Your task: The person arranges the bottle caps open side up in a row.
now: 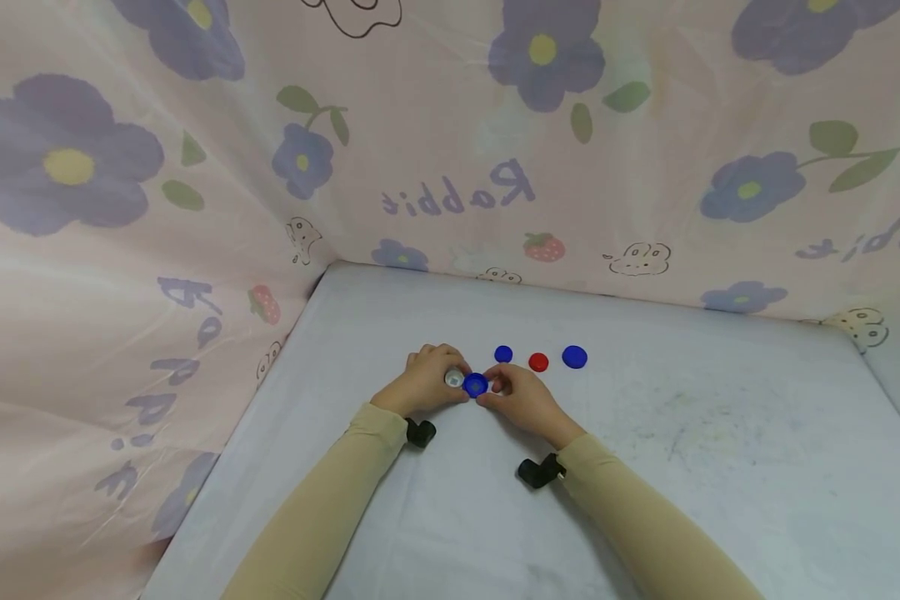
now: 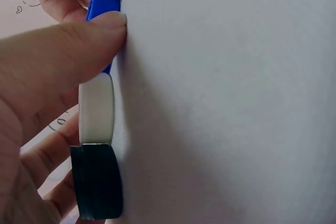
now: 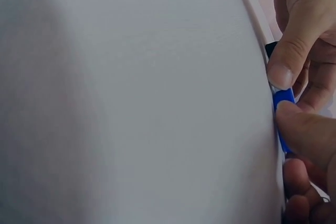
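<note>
On the pale table my two hands meet over a row of small round caps. My right hand pinches a blue cap between thumb and fingers; the right wrist view shows that blue cap edge-on against the table. My left hand curls round a white cap. In the left wrist view the white cap and a black cap lie side by side inside the curled fingers. There my left thumb tip touches the blue cap.
Beyond the hands lie a small blue cap, a red cap and a larger blue cap in a line. Flowered pink sheeting walls the table at the back and left. Black wrist mounts sit by both sleeves.
</note>
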A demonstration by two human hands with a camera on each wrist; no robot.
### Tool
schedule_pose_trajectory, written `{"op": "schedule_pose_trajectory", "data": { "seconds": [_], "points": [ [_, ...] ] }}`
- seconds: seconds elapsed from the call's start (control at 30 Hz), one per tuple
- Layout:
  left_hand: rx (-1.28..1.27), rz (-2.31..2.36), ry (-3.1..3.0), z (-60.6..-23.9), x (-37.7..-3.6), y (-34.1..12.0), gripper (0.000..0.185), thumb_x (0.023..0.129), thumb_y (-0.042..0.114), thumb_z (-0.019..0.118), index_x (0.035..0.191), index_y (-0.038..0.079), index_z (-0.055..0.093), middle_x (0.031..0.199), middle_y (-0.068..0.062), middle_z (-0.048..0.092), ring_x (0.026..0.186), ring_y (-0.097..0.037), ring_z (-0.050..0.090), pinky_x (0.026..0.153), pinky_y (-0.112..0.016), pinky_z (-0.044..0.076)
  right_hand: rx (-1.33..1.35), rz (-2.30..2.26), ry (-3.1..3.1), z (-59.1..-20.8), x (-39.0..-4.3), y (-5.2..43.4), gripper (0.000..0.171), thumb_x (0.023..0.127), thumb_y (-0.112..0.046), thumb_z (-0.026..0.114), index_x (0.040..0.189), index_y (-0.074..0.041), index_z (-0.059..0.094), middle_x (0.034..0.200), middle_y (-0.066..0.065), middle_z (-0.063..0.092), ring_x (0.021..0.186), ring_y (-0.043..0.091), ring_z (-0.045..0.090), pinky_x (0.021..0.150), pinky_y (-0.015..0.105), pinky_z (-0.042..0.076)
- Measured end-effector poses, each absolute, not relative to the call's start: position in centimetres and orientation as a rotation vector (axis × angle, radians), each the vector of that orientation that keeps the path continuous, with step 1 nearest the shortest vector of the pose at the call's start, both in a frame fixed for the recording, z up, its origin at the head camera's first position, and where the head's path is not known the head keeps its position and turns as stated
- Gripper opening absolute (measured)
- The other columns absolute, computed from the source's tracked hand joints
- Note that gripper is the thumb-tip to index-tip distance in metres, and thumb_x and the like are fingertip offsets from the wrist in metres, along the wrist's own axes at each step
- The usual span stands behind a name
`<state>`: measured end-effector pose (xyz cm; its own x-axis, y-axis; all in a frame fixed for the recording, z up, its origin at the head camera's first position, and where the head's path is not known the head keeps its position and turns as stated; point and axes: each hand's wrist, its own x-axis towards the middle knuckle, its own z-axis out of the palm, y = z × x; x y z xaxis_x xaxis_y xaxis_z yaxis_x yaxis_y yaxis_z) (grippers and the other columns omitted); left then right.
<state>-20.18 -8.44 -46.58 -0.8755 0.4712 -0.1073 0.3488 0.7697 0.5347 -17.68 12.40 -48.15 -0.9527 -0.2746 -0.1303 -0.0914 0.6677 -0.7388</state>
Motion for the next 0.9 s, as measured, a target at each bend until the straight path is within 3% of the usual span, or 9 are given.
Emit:
{"op": "schedule_pose_trajectory", "data": {
  "seconds": [0.23,0.5,0.9],
  "points": [
    [0.632,0.760,2.739,-46.5,-20.0,-8.4,0.042,0.080,0.034,0.080,0.116,0.019,0.067,0.126,0.002,0.056,0.120,-0.024,0.043,0.100,-0.046,0.027,-0.291,-1.195,2.650,-48.1,-17.2,12.8,0.039,0.084,-0.033,0.077,0.116,-0.016,0.064,0.089,-0.004,0.059,0.081,0.017,0.052,0.070,0.033,0.044],
    [0.589,0.795,2.746,-46.1,-19.5,-7.5,0.057,0.082,0.047,0.074,0.130,0.020,0.058,0.132,0.003,0.054,0.126,-0.021,0.040,0.106,-0.043,0.023,-0.300,-1.209,2.683,-47.8,-16.9,14.7,0.038,0.087,-0.033,0.074,0.119,-0.018,0.062,0.094,-0.006,0.062,0.085,0.015,0.056,0.076,0.033,0.046],
    [0.571,0.806,2.825,-44.2,-21.1,-4.7,0.057,0.083,0.049,0.073,0.130,0.018,0.060,0.127,0.001,0.059,0.116,-0.022,0.047,0.102,-0.043,0.026,-0.264,-1.227,2.741,-46.4,-18.8,16.6,0.047,0.088,-0.035,0.072,0.125,-0.010,0.058,0.101,0.002,0.063,0.090,0.019,0.057,0.079,0.036,0.048]
  ]
}}
